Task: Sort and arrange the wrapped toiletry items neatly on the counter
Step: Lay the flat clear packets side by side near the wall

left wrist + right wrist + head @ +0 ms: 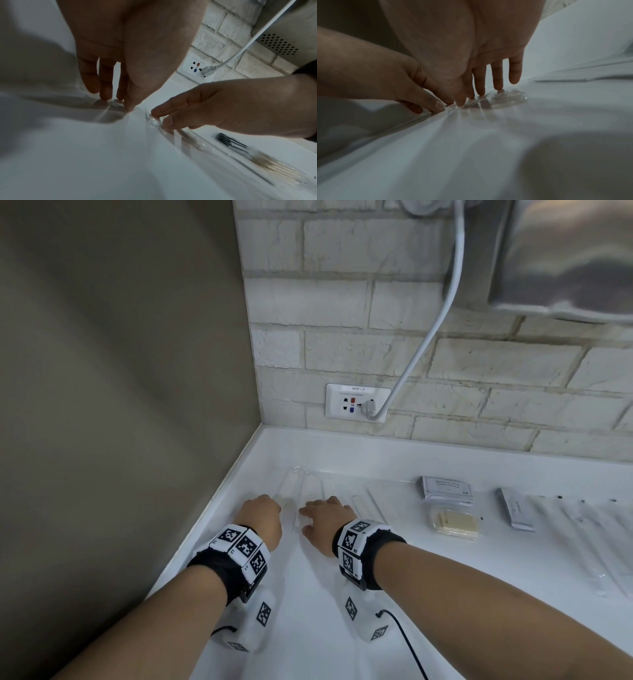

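The head view is evenly and softly lit, sharp at centre, with wide-angle bending of the brick wall point(376, 302) toward the frame edges. Both wrist views are dim and grainy, heavily smeared in their lower halves. Broad soft shadows cross the white counter point(488, 148), and small glints show on clear wrapping point(152, 121).
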A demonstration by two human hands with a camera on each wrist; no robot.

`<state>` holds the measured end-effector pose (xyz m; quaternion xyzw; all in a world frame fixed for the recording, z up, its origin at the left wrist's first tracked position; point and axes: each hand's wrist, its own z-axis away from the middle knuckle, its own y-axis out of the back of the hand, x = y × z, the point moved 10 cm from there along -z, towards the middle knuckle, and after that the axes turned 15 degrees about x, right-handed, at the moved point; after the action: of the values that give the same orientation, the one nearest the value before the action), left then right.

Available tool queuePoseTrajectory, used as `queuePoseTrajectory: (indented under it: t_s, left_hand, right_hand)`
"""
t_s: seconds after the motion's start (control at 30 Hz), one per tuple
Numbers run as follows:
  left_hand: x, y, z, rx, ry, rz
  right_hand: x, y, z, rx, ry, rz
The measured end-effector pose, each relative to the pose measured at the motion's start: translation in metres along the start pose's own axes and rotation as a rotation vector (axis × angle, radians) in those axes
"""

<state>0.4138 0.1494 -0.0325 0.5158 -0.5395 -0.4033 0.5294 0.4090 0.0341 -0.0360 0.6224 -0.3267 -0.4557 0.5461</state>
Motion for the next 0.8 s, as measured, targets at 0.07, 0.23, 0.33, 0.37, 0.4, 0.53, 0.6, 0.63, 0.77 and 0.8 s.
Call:
queuePoseTrajectory:
  t_s: [0.07,0.23,0.33,0.37,0.4,0.53,0.6,0.63,0.77,0.8]
  left_hand:
    - [0.0,-0.001,-0.001,-0.002,0.003,0.01]
    - [0.0,-0.002,-0.002,0.015,-0.002,0.038]
    - [-0.001,-0.001,-0.001,0.033,-0.006,0.054]
    - [-0.001,-0.001,-0.001,0.043,-0.009,0.062]
    - [0.0,0.0,-0.001,0.05,-0.013,0.069]
    - [-0.001,0.0,0.0,0.047,-0.003,0.077]
    - [-0.001,0.001,0.001,0.051,-0.004,0.081]
    - [0.0,0.002,0.001,0.053,-0.007,0.08]
    - [0.0,0.003,0.002,0.053,-0.003,0.08]
    - [0.0,0.003,0.002,0.048,0.001,0.079]
  right_hand:
    - [0.0,0.001,0.0,-0.004,-0.004,-0.018]
    - [0.001,0.01,0.0,0.074,-0.007,-0.06]
    - [0.002,0.011,0.0,0.083,-0.009,-0.039]
    - [0.002,0.01,0.0,0.072,-0.005,-0.024]
    - [0.003,0.008,0.0,0.06,-0.003,-0.012]
    - [0.003,0.002,0.001,0.043,-0.015,-0.003]
    - [0.003,0.001,0.001,0.048,-0.028,-0.016]
    - [0.004,0.0,0.001,0.051,-0.034,-0.02]
    - [0.001,0.001,0.001,0.063,-0.027,-0.016]
    - [0.001,0.002,0.002,0.067,-0.025,-0.015]
